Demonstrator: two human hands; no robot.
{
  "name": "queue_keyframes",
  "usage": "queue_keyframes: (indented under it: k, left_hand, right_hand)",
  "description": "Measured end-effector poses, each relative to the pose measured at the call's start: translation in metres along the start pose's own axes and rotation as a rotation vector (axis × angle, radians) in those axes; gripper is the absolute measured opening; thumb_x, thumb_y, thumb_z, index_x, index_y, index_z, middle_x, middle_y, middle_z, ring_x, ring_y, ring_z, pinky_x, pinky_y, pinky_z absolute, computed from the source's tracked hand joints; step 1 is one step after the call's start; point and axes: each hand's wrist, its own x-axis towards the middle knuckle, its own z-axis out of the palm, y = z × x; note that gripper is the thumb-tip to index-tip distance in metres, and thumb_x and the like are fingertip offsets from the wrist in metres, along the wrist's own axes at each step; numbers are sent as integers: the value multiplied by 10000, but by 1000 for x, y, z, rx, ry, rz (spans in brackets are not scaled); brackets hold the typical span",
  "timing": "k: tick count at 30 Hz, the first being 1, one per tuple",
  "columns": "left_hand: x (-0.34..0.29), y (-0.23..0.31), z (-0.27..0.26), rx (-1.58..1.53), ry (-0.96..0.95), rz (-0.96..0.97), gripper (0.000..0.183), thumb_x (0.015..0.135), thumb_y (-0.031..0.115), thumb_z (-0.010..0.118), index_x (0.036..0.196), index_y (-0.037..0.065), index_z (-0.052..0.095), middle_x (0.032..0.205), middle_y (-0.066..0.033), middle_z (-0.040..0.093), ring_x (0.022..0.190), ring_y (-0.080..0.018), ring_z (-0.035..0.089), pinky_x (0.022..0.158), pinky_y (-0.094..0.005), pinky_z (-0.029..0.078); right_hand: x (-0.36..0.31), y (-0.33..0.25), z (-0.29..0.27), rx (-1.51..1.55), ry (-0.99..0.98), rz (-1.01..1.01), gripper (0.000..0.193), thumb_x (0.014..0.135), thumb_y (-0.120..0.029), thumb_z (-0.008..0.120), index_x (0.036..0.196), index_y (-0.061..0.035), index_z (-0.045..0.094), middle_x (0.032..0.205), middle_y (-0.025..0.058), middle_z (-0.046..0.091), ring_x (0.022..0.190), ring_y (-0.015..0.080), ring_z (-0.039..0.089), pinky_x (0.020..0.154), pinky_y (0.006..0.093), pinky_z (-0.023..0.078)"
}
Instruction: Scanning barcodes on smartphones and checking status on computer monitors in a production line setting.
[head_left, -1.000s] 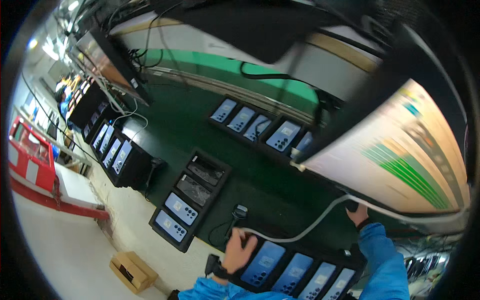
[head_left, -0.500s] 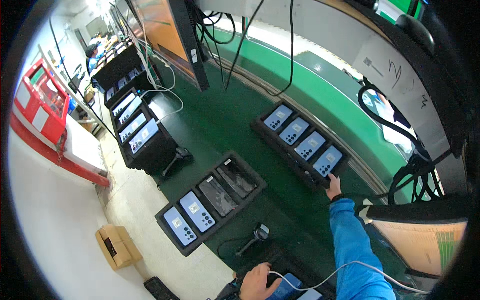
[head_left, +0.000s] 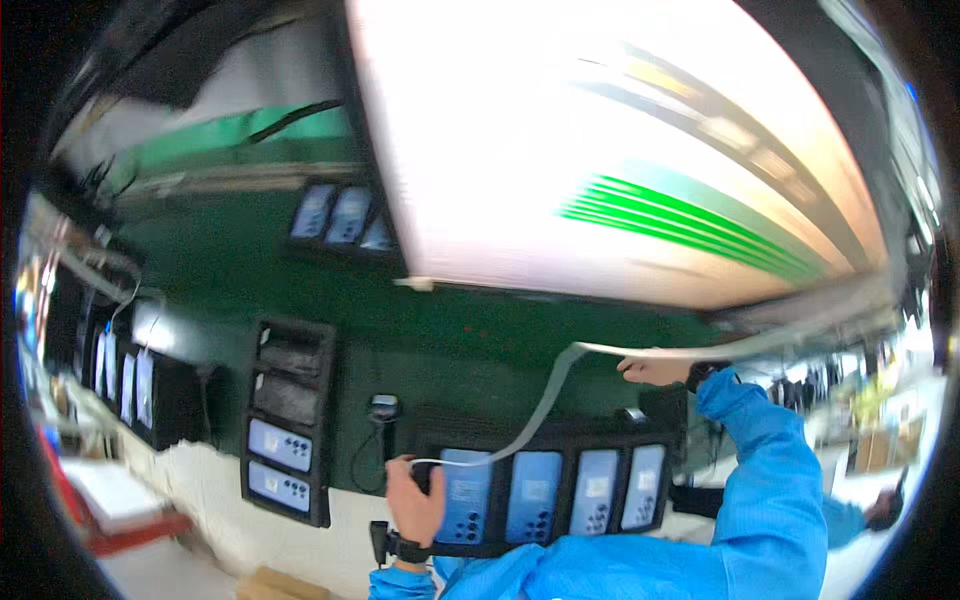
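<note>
My left hand is at the left end of a black foam tray. Its thumb and forefinger are bent round the near end of a white cable. Beside it in the tray lie several light-blue phones, one nearest the hand, each with a pale label and dark camera rings. My right hand is above the tray's far right side, blurred, its fingers loosely apart with nothing seen in them. The cable passes just behind that hand toward the right.
A handheld scanner stands left of my tray. Further left, another tray holds two blue phones and two dark wrapped ones. A tray lies at the back under a large bright monitor. More phones stand in a box at far left.
The view has swung right, bringing the monitor and my tray into sight. My right hand has left the back tray and is now above the near tray. The left hand remains at the cable's end.
</note>
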Motion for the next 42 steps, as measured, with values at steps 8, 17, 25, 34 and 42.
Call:
queue_keyframes:
  k: [8, 17, 25, 34, 42]
  left_hand:
    - [-9, -18, 0, 251, 231, 173, 304, 874, 176, 653, 992, -10, 444, 927, -149, 465, 872, -322, 445, 836, -411, 383]
    - [-71, 83, 25, -106, 26, 157, 200, 975, 205, 540, 1003, 20, 469, 892, -43, 432, 759, -125, 435, 666, -253, 395]
    - [-114, 108, 87, -404, -422, -26, 279, 950, 182, 604, 1133, 25, 462, 953, -69, 551, 785, -109, 540, 684, -244, 446]
    - [-122, 108, 137, -257, -675, 276, 209, 974, 211, 519, 1012, 10, 561, 846, -129, 630, 744, -249, 624, 655, -340, 483]
    - [-123, 128, 151, -313, -864, 252, 235, 967, 219, 519, 1023, 3, 593, 843, -184, 642, 785, -350, 654, 677, -398, 496]
  right_hand:
    - [-71, 150, 225, 451, 664, 234, 342, 873, -322, 584, 1066, -52, 669, 983, 193, 687, 895, 368, 664, 797, 429, 528]
    - [28, 146, 374, 786, 1062, 298, 412, 826, -309, 638, 1036, 41, 583, 897, 214, 661, 846, 348, 660, 739, 428, 513]
    - [-162, 70, 273, 1717, 666, -41, 226, 824, -72, 572, 1035, 2, 540, 625, 27, 527, 521, 124, 512, 476, 275, 409]
    - [-236, -26, 294, 1671, 491, 20, 339, 843, -47, 574, 1178, -12, 537, 657, 10, 502, 548, 91, 477, 507, 247, 389]
    - [-239, -32, 284, 1716, 473, 38, 334, 836, -16, 550, 1168, 1, 526, 656, 13, 483, 554, 100, 472, 514, 247, 385]
